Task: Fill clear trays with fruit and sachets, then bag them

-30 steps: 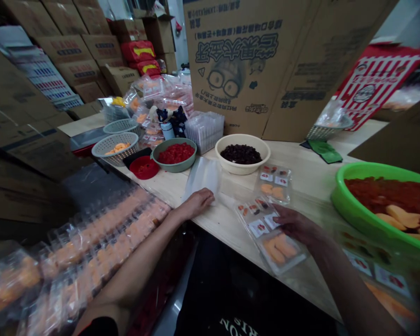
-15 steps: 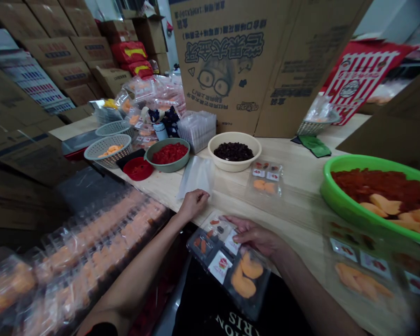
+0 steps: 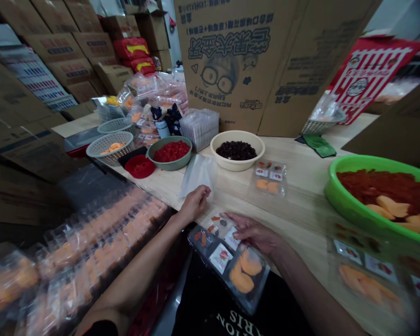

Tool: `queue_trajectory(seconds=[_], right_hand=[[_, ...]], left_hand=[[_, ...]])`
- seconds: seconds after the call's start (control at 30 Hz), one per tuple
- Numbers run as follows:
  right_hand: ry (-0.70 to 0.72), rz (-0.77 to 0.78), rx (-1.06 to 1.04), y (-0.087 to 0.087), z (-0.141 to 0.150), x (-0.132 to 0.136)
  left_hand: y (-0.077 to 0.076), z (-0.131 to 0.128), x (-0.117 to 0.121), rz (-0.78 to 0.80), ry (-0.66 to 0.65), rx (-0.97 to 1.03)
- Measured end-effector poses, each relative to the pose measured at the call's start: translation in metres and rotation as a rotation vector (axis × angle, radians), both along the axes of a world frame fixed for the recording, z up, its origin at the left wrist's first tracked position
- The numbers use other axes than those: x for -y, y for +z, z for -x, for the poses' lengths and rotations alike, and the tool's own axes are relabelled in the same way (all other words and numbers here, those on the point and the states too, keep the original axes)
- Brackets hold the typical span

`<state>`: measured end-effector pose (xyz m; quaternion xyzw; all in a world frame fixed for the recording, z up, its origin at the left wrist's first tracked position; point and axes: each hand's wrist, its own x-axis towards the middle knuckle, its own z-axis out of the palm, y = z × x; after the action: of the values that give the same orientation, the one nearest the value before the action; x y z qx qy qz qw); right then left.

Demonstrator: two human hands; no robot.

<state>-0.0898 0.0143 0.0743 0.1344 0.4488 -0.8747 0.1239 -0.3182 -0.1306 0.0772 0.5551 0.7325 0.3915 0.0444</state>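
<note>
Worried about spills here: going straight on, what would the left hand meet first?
The left hand would first meet the clear plastic bag, right at its fingertips and perhaps already touching; depth is hard to judge.

My right hand [image 3: 254, 233] sits on a clear tray [image 3: 210, 238] of orange slices and white labels marked red. Ahead, a teal bowl [image 3: 168, 166] holds bright red pieces, and a cream bowl [image 3: 236, 166] holds near-black berries. To my right, a bright green basin [image 3: 346, 200] holds deep red pulp and orange slices, below a red-and-white striped poster [image 3: 367, 70].
</note>
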Motion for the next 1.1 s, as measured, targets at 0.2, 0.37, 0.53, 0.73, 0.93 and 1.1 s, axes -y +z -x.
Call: queue_trajectory(seconds=[0.2,0.37,0.53,0.73,0.93,1.1], right_hand=[[0.013,-0.007,0.026,0.008,0.004,-0.001],[0.032,-0.011,0.011,0.016,-0.003,-0.003],[-0.019,-0.027,0.028,0.021,-0.009,-0.002],[0.023,0.021,-0.034,0.036,-0.007,0.006],[0.007,-0.01,-0.009,0.033,-0.002,0.003],[-0.125,-0.026,0.065,0.024,-0.011,-0.01]], left_hand=[[0.011,0.005,0.014,0.029,-0.198,-0.164],[0.026,0.012,0.015,0.04,-0.254,-0.214],[0.032,0.007,0.005,-0.019,-0.156,-0.34],[0.046,-0.011,0.013,0.112,-0.285,-0.443],[0.078,-0.019,0.028,0.187,-0.385,-0.393],[0.078,-0.016,0.03,0.182,-0.45,-0.391]])
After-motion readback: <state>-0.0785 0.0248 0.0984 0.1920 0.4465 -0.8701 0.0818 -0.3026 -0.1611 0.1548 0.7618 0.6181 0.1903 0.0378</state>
